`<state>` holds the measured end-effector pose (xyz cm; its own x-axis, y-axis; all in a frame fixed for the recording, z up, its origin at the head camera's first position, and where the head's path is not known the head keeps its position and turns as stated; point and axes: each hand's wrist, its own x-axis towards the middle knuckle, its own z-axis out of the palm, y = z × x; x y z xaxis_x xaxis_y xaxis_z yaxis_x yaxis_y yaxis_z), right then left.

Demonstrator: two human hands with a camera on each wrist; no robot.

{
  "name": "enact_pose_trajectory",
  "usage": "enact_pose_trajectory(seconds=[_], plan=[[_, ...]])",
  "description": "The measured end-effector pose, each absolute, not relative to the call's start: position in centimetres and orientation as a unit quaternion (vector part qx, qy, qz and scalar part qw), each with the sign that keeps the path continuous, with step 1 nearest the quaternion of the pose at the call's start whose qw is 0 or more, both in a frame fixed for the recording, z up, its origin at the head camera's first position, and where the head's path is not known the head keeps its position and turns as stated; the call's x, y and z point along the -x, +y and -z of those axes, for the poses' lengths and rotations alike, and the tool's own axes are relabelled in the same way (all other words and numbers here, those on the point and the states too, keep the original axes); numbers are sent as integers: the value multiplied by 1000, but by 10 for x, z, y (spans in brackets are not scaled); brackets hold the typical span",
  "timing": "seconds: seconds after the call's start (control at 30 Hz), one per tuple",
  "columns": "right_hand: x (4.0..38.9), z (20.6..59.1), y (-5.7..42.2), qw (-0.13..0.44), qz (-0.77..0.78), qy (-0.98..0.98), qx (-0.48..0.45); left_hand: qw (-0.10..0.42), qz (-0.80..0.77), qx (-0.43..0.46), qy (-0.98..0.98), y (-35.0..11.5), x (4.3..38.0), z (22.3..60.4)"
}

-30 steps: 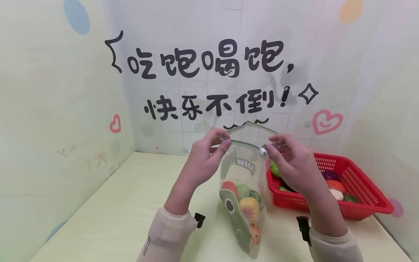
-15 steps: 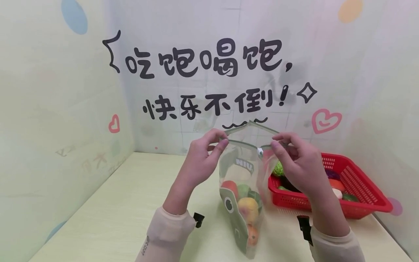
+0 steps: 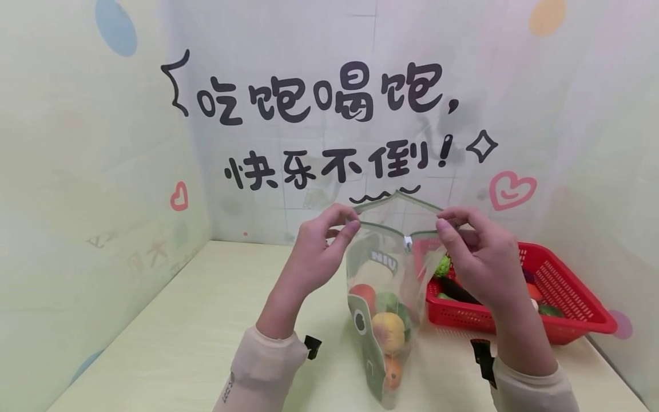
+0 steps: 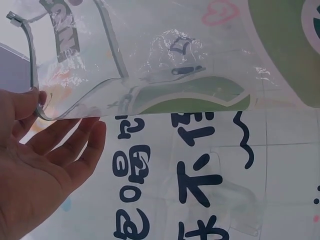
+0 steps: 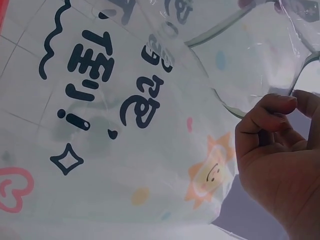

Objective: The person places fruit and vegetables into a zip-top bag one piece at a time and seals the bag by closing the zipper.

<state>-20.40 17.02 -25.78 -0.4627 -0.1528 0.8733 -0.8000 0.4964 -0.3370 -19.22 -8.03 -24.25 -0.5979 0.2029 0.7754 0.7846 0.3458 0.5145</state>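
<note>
A clear zipper bag (image 3: 372, 343) with a green animal print stands upright on the table, its mouth spread apart. Inside it are a yellow round fruit (image 3: 389, 332), an orange fruit (image 3: 393, 373), a red one (image 3: 363, 294) and green pieces (image 3: 387, 300). My left hand (image 3: 321, 246) pinches the left corner of the rim between thumb and fingers. At the right corner, my right hand (image 3: 481, 252) pinches the rim likewise. A white zipper slider (image 3: 408, 242) sits on the front rim between the hands. The left wrist view shows the bag's transparent side (image 4: 165, 45) stretching away from the left hand.
Behind and partly hidden by my right forearm, a red perforated basket (image 3: 566, 292) holds several vegetables, including a dark eggplant-like piece (image 3: 458, 290) and a leafy green one (image 3: 443, 266). A patterned wall (image 3: 309, 57) closes off the back of the table (image 3: 195, 332).
My right hand has shifted right along the rim, away from the slider, and the bag's mouth is wider. The left hand has stayed nearly still at its corner.
</note>
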Motion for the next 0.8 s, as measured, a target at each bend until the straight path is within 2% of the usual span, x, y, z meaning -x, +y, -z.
enact_pose_trajectory(seconds=[0.13,0.3,0.47,0.57,0.67,0.8], plan=[[201,256,171,417,-391,-760,-309,312,469,329,-758,-81,195,244],[199,254,173,416,-409,-755,-300,313,473,333,-753,-84,214,258],[202,249,187,392,-431,-776,-243,311,471,332,-756,-90,223,269],[213,235,200,329,-412,-829,-187,313,468,342,-752,-90,224,270],[236,216,215,208,-350,-900,-157,316,464,354,-748,-89,226,268],[281,208,230,50,-248,-951,-176,317,460,356,-749,-89,227,266]])
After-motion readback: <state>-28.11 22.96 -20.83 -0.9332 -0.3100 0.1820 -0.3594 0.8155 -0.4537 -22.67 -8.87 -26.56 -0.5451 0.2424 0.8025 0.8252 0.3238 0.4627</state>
